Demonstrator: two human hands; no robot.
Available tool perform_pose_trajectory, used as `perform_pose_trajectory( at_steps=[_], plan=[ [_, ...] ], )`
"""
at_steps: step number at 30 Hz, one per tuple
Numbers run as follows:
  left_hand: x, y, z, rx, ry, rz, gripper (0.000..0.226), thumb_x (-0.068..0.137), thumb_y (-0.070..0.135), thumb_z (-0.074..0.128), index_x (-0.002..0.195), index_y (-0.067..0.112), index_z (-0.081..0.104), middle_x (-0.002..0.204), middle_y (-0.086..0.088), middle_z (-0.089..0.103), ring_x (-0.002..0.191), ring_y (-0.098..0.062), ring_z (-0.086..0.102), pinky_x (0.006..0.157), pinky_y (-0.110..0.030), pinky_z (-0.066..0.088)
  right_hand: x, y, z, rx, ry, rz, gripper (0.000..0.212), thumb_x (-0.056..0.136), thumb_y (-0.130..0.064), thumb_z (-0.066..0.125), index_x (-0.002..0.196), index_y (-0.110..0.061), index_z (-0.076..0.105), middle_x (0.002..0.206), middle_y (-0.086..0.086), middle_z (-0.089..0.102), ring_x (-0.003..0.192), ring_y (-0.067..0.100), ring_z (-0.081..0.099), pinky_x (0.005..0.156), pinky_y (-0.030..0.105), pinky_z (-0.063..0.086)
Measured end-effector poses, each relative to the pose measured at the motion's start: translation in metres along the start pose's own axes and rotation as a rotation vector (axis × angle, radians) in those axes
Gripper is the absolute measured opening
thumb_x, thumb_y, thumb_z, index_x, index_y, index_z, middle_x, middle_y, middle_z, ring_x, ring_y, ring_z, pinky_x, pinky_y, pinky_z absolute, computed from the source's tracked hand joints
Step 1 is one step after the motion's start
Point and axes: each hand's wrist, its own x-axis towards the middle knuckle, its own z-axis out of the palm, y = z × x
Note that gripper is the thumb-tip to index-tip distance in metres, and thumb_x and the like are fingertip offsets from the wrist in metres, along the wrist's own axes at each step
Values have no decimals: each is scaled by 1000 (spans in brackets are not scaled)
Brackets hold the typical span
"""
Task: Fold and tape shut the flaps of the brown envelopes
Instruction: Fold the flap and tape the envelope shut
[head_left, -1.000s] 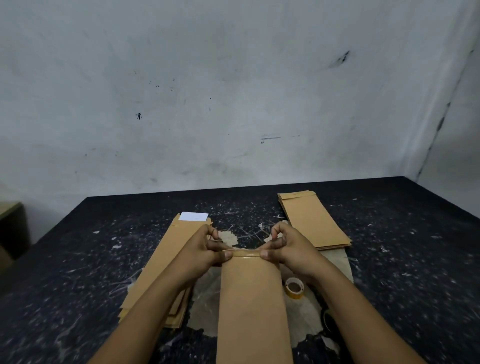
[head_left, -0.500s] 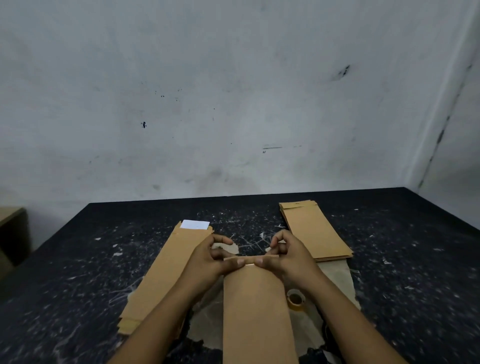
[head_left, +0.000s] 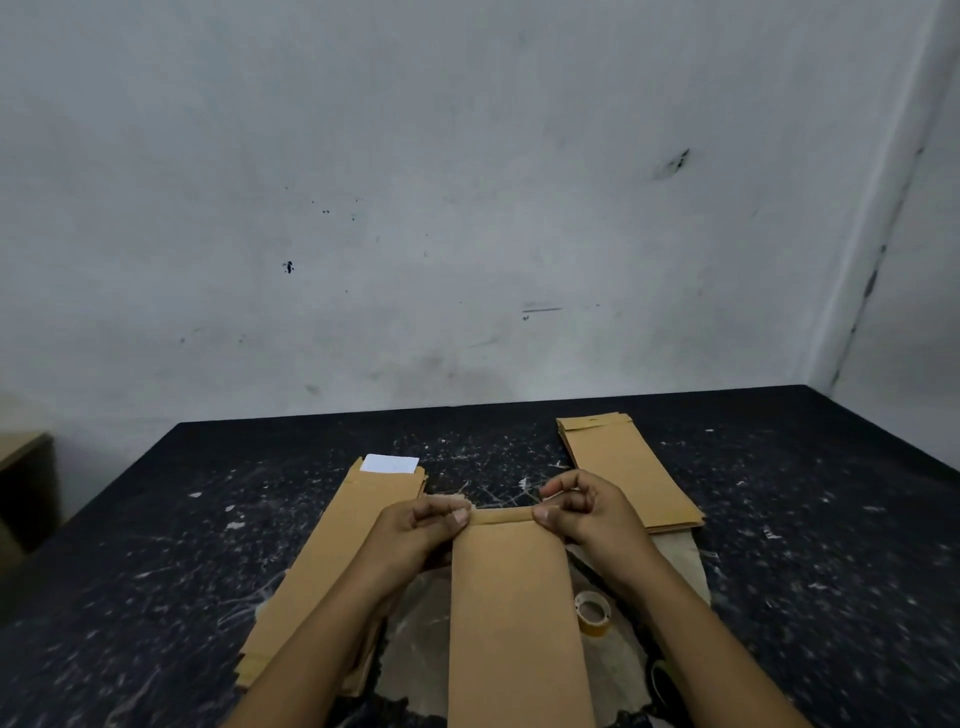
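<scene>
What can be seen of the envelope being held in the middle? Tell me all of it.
The middle envelope is long, narrow, plain brown paper, lying lengthwise away from the person, its near end running out of view. Its flap at the far end is folded down into a narrow band. The left hand pinches the flap's left corner, the right hand its right corner, thumbs on top. No tape shows on it. It sits between two envelope stacks, with the tape roll beside its right edge.

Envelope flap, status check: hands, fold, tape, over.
Left hand and right hand pinch the folded flap at its ends. Envelope flat on table. Tape roll beside it, untouched. Nothing blocking.
</scene>
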Motion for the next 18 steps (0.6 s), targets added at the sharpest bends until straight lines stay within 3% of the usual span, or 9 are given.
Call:
perform_pose_trajectory(
  at_steps=[3, 5, 7, 13, 15, 18],
  plan=[
    [-2, 1, 4, 13, -10, -25, 22, 92, 21, 68, 95, 0, 76, 72, -7, 67, 66, -14, 62, 68, -27, 55, 1, 0, 2, 12, 28, 9, 17, 86, -12, 78, 102, -14, 72, 87, 4, 73, 87, 19, 69, 82, 47, 59],
    [-3, 2, 6, 26, -7, -20, 24, 89, 24, 72, 93, 0, 76, 79, -14, 70, 72, -18, 66, 73, -31, 56, 0, 0, 5, -3, 42, 49, 20, 82, -25, 83, 98, -17, 76, 96, 3, 74, 95, 17, 70, 83, 41, 60],
    [-4, 0, 9, 5, 1, -18, 20, 86, 22, 75, 84, 2, 74, 76, -15, 69, 71, -19, 66, 69, -31, 55, -2, 0, 9, -36, 59, 108, 21, 78, -33, 86, 88, -16, 78, 92, 1, 76, 93, 17, 70, 80, 35, 59],
    [-2, 1, 9, -32, 31, -61, 21, 86, 15, 74, 66, 8, 70, 64, -8, 57, 55, -13, 53, 59, -26, 47, -5, -4, 7, 8, 57, 155, 11, 83, -19, 82, 77, -10, 80, 80, 5, 77, 82, 19, 72, 63, 24, 53],
    [-2, 3, 7, -53, 43, -73, 21, 89, 14, 71, 70, 7, 72, 66, -8, 58, 57, -14, 54, 58, -26, 48, -6, -7, 5, 25, 44, 161, 8, 88, -16, 77, 83, -9, 80, 83, 6, 77, 81, 17, 71, 63, 23, 53],
    [0, 7, 1, -120, 124, -60, 17, 90, 13, 69, 79, 2, 74, 73, -9, 65, 66, -17, 59, 61, -27, 50, -10, -14, 4, 98, -66, 222, 16, 92, -16, 72, 103, -4, 74, 97, 15, 76, 86, 26, 74, 68, 35, 61]
  ],
)
